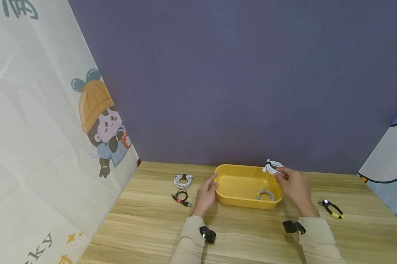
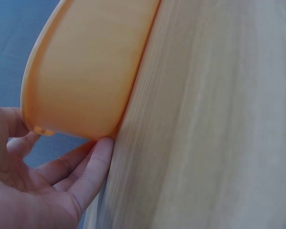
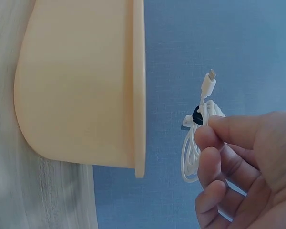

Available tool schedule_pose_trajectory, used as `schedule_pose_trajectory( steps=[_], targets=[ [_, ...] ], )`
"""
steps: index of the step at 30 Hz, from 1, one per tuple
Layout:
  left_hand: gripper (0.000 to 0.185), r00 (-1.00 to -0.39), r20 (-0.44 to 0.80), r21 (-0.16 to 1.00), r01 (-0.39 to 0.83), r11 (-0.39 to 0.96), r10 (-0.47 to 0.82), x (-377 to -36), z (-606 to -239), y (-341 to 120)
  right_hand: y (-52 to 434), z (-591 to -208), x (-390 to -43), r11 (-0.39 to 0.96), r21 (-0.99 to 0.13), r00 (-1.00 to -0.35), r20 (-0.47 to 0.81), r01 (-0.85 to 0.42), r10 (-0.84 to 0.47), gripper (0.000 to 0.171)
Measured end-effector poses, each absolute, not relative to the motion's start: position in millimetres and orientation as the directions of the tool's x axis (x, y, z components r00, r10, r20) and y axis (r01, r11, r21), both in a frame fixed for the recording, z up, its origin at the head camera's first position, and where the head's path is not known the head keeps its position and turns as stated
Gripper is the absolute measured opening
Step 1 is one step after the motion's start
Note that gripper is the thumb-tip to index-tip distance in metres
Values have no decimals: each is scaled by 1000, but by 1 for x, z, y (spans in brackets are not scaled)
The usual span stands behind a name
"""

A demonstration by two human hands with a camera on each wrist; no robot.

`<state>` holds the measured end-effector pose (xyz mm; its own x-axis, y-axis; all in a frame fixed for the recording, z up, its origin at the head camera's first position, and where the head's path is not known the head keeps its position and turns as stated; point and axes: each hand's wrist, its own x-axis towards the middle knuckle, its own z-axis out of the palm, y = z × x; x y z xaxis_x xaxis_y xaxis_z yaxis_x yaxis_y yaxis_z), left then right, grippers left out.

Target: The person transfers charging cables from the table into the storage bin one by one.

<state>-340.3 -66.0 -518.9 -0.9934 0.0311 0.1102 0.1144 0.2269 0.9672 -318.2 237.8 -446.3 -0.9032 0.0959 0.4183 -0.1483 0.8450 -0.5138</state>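
Note:
A yellow bin [image 1: 239, 202] stands on the table. My left hand [image 1: 206, 197] touches its left end. In the left wrist view one fingertip is at the rim and another [image 2: 103, 147] reaches the base, with the fingers mostly straight. My right hand [image 1: 295, 186] pinches a coiled white cable [image 1: 272, 167] between thumb and forefinger, above the bin's back right corner. A black tie [image 3: 197, 116] binds the coil and a metal-tipped plug [image 3: 209, 83] sticks up from it. Inside the bin, at the right, lies a grey-white cable coil [image 1: 266, 194].
Left of the bin lie another white cable coil [image 1: 183, 182] and a black cable [image 1: 181, 198] with a red tag. Black pliers with yellow grip ends [image 1: 332, 210] rest at the right. A dark blue-grey panel [image 1: 238, 84] rises behind the wooden table [image 1: 145, 220].

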Motion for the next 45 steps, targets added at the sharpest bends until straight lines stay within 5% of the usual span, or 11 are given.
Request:
schedule_pose_trajectory(
  steps=[45],
  targets=[
    [39, -994, 105, 958, 107, 267, 21, -340, -519, -62, 210, -486, -332, 849, -472, -902, 431, -238, -14, 25]
  ],
)
